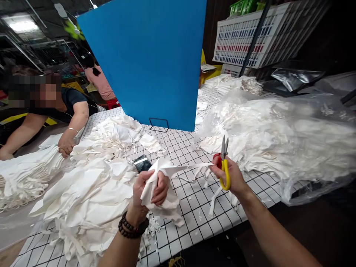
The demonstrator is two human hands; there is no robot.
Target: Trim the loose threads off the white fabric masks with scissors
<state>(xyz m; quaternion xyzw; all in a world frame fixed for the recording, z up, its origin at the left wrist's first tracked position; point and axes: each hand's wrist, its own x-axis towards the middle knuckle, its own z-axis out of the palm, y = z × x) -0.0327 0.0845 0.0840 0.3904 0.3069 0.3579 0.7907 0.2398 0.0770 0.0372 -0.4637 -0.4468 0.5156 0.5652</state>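
Scissors [224, 163], yellow-handled, sit in the right hand [232, 176], fingers closed through the loops, blades shut and pointing up, clear of the cloth. Left hand [147, 191] is closed tight on a bunched white cloth [162, 193] above the table's [194, 207] near edge, lifting it off the grid surface. A strap [194, 167] runs from the cloth toward the right hand, pulled fairly taut, apparently to present it to the blades. Loose cut strips [215, 200] lie below. A cloth heap [91, 196] sits at the near left, within reach of the left hand; a bagged pile [278, 137] occupies the right side. A phone [142, 163] lies mid-table before a blue board [150, 59]. Another person's hand [66, 145] presses a stack [27, 170] at the far left edge.
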